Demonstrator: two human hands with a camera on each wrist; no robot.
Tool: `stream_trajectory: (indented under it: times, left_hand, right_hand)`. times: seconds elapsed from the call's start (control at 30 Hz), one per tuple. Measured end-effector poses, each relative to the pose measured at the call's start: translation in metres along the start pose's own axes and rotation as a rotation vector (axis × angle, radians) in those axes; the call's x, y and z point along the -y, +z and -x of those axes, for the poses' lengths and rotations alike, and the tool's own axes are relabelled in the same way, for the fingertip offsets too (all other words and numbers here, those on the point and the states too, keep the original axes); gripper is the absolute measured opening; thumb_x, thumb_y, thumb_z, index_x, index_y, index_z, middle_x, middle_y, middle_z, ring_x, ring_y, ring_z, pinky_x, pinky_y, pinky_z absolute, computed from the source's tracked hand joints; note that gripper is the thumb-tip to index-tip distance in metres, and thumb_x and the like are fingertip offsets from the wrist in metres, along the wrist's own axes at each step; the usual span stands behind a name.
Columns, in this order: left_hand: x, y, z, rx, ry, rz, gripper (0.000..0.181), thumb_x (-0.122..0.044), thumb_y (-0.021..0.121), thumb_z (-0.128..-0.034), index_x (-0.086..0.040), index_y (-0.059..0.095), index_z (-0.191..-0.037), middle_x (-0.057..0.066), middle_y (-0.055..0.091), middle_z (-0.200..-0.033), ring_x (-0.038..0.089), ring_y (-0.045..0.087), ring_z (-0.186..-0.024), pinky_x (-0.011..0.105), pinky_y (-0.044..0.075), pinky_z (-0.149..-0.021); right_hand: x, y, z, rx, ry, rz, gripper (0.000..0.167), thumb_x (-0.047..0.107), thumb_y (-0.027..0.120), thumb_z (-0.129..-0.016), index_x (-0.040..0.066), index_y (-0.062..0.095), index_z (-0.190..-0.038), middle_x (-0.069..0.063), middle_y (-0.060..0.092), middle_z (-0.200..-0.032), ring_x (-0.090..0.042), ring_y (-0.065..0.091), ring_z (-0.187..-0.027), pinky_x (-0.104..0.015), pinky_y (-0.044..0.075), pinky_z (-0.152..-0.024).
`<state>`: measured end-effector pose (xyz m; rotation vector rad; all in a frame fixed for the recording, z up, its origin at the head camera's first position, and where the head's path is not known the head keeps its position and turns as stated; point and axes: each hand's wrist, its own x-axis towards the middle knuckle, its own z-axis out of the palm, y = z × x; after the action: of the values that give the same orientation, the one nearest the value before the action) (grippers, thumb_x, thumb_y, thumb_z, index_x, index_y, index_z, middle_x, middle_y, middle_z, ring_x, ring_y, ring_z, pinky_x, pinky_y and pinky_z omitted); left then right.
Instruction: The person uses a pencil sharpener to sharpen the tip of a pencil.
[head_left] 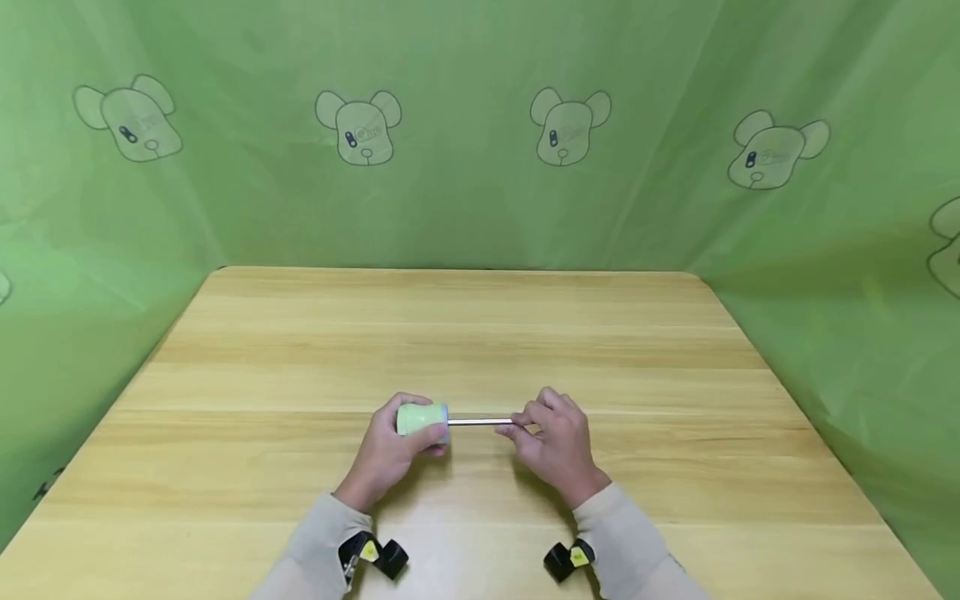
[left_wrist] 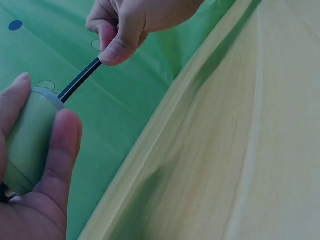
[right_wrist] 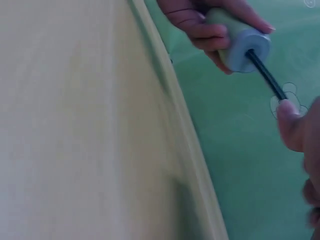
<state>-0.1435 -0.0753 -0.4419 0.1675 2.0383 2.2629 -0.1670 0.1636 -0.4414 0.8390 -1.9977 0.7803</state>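
Observation:
My left hand [head_left: 384, 458] grips a pale green, rounded pencil sharpener [head_left: 418, 419] with a blue-grey end face, held above the wooden table and lying on its side. A dark, slim pencil [head_left: 478, 422] runs straight into the hole in that face, which shows in the right wrist view on the sharpener [right_wrist: 239, 45]. Its inserted end is hidden inside. The thumb and fingers of my right hand [head_left: 561, 442] pinch the pencil near its other end, which those fingers cover. In the left wrist view a bare length of the pencil [left_wrist: 80, 80] shows between the hands.
The wooden table [head_left: 480, 342] stretches out beyond both hands. Green cloth [head_left: 465, 217] printed with bear-head outlines hangs behind the table and along both sides. Black cameras are strapped at the two sleeve cuffs.

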Motion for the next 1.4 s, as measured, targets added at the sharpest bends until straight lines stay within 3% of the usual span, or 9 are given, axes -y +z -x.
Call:
stream_trajectory:
  times: [0.07, 0.23, 0.3, 0.33, 0.5, 0.63, 0.9, 1.2, 1.4]
  left_hand:
    - [0.002, -0.002, 0.001, 0.007, 0.029, -0.082, 0.039, -0.004, 0.079, -0.078, 0.001, 0.057, -0.11, 0.017, 0.056, -0.097, 0.024, 0.058, -0.08, 0.033, 0.057, -0.066]
    - [0.008, -0.002, 0.001, 0.097, 0.129, -0.247, 0.042, -0.007, 0.082, -0.0755, -0.006, 0.058, -0.11, 0.015, 0.058, -0.1, 0.024, 0.053, -0.079, 0.029, 0.049, -0.062]
    - [0.009, -0.001, 0.002, 0.114, 0.159, -0.272, 0.043, -0.007, 0.083, -0.0754, -0.006, 0.057, -0.11, 0.015, 0.058, -0.101, 0.023, 0.054, -0.077, 0.03, 0.049, -0.062]
    - [0.01, 0.0, 0.002, 0.108, 0.168, -0.28, 0.043, -0.007, 0.083, -0.0752, -0.006, 0.058, -0.109, 0.014, 0.059, -0.1, 0.023, 0.054, -0.077, 0.03, 0.049, -0.062]
    - [0.008, 0.002, 0.001, -0.004, 0.153, -0.272, 0.044, -0.01, 0.084, -0.0738, -0.006, 0.058, -0.109, 0.012, 0.059, -0.096, 0.023, 0.055, -0.078, 0.031, 0.051, -0.063]
    - [0.004, 0.003, 0.001, -0.079, 0.112, -0.229, 0.046, -0.012, 0.083, -0.0746, -0.005, 0.058, -0.112, 0.013, 0.057, -0.096, 0.024, 0.054, -0.082, 0.033, 0.051, -0.066]
    - [-0.001, 0.002, 0.0, -0.05, 0.036, 0.012, 0.038, -0.002, 0.074, -0.0826, 0.005, 0.054, -0.114, 0.02, 0.059, -0.09, 0.027, 0.064, -0.067, 0.041, 0.059, -0.063]
    - [-0.002, 0.004, 0.0, -0.039, -0.022, 0.019, 0.034, -0.011, 0.072, -0.0867, 0.009, 0.055, -0.108, 0.016, 0.064, -0.076, 0.022, 0.064, -0.055, 0.036, 0.058, -0.053]
    - [-0.002, 0.005, -0.001, -0.04, -0.067, 0.02, 0.035, -0.014, 0.073, -0.0863, 0.008, 0.055, -0.106, 0.015, 0.065, -0.075, 0.022, 0.063, -0.055, 0.035, 0.057, -0.052]
  right_hand:
    - [0.003, -0.006, -0.002, 0.144, 0.135, -0.065, 0.033, 0.014, 0.091, -0.06, 0.011, 0.058, -0.059, 0.004, 0.049, -0.06, -0.005, 0.041, -0.051, -0.018, 0.037, -0.044]
    - [0.006, -0.02, -0.013, 0.549, 0.73, -0.333, 0.034, 0.009, 0.081, -0.077, 0.008, 0.054, -0.056, 0.004, 0.056, -0.058, -0.007, 0.039, -0.05, -0.02, 0.031, -0.043]
    - [0.004, -0.021, -0.014, 0.618, 0.857, -0.346, 0.033, 0.011, 0.079, -0.08, 0.006, 0.056, -0.057, 0.001, 0.057, -0.056, -0.01, 0.038, -0.048, -0.021, 0.03, -0.043]
    - [0.004, -0.02, -0.014, 0.622, 0.86, -0.326, 0.03, 0.012, 0.079, -0.081, 0.006, 0.059, -0.059, 0.001, 0.059, -0.059, -0.01, 0.04, -0.05, -0.023, 0.032, -0.044]
    - [0.006, -0.01, -0.009, 0.466, 0.599, -0.053, 0.015, 0.026, 0.084, -0.077, 0.015, 0.073, -0.074, 0.005, 0.065, -0.076, -0.012, 0.056, -0.067, -0.034, 0.046, -0.067]
    - [0.008, -0.003, -0.006, 0.275, 0.413, 0.016, 0.029, 0.024, 0.089, -0.068, 0.009, 0.074, -0.087, 0.0, 0.062, -0.087, -0.018, 0.058, -0.077, -0.038, 0.042, -0.075]
    - [0.005, 0.005, -0.003, -0.054, 0.034, 0.069, 0.031, 0.024, 0.087, -0.06, 0.007, 0.068, -0.078, -0.006, 0.058, -0.082, -0.025, 0.056, -0.075, -0.043, 0.037, -0.073]
    - [0.007, 0.009, 0.0, -0.157, -0.072, 0.066, 0.033, 0.041, 0.073, -0.081, 0.01, 0.068, -0.07, -0.002, 0.054, -0.072, -0.02, 0.051, -0.064, -0.039, 0.033, -0.065]
    - [0.006, 0.013, 0.003, -0.176, -0.076, 0.084, 0.029, 0.035, 0.078, -0.071, 0.008, 0.069, -0.062, 0.003, 0.042, -0.062, -0.014, 0.04, -0.054, -0.033, 0.03, -0.058]
